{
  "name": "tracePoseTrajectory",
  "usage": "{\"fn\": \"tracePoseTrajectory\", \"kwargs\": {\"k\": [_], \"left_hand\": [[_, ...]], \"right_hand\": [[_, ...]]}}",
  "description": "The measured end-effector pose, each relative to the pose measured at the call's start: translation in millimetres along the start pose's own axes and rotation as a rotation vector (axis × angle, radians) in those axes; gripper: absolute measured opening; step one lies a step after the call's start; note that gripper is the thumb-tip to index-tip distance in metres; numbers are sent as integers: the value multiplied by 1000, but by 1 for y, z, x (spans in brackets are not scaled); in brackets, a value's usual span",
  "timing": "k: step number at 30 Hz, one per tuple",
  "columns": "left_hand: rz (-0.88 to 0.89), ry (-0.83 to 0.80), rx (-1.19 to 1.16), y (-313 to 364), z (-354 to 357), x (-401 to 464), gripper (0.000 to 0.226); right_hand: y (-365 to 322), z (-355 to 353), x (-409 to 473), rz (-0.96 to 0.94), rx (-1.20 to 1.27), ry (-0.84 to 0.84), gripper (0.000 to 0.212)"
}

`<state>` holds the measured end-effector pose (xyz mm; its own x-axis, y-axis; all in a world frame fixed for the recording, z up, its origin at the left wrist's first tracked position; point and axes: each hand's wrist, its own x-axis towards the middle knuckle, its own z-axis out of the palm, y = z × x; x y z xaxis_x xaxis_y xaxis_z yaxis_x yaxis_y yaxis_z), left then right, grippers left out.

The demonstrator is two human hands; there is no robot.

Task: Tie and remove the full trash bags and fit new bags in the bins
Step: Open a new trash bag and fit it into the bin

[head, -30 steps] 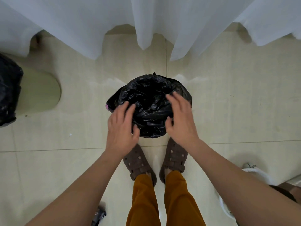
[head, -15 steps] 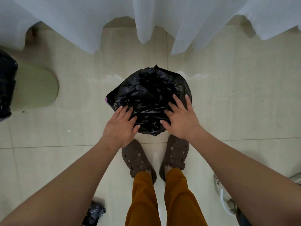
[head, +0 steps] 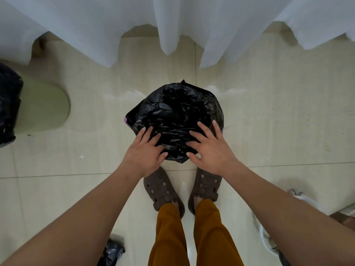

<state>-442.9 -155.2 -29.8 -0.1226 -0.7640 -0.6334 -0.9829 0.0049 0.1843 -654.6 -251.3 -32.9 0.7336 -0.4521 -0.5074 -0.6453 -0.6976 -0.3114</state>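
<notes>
Seen from above, your left hand (head: 143, 153) and right hand (head: 211, 148) lie flat on the near side of a crinkled black plastic trash bag (head: 175, 114) fitted over a small round bin, of which only a sliver of pink rim (head: 125, 120) shows at the left edge; the bin stands on the pale cream tiled floor (head: 278, 121) just ahead of your feet. Both hands are spread, fingers straight and slightly fanned, pressing on the plastic rather than gripping it, the left thumb and the right thumb pointing toward each other over the bag's lowest fold. Your brown perforated rubber clogs (head: 163, 191) sit directly below the hands, with mustard-orange trouser legs (head: 209, 235) above them. White sheer curtains (head: 172, 22) hang across the top of the view, their hems just short of the floor. At far left, a second black bag (head: 8, 104) lines a pale green bin (head: 43, 108), well apart from the first. A small crumpled black plastic bag (head: 112, 252) lies on the floor near your left forearm, and a white rounded object (head: 267, 239), partly hidden, sits behind your right forearm
</notes>
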Motion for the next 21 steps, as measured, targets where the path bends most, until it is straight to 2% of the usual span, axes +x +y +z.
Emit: {"fn": "tracePoseTrajectory", "kwargs": {"k": [4, 7, 11, 15, 19, 21], "left_hand": [[-56, 5, 8, -2, -2, 2, 55], [4, 105, -22, 0, -10, 3, 49], [80, 155, 89, 4, -26, 17, 52], [109, 41, 328, 3, -31, 39, 57], [-91, -111, 612, -8, -34, 47, 70], [-125, -80, 614, -11, -36, 43, 71]], "right_hand": [[8, 3, -2, 62, -45, 9, 69], [6, -1, -3, 90, 24, 81, 56], [6, -7, -2, 134, 29, 168, 48], [8, -6, 2, 183, -70, 119, 52], [12, -3, 4, 233, -160, 126, 50], [12, -1, 4, 261, -136, 134, 47]]}}
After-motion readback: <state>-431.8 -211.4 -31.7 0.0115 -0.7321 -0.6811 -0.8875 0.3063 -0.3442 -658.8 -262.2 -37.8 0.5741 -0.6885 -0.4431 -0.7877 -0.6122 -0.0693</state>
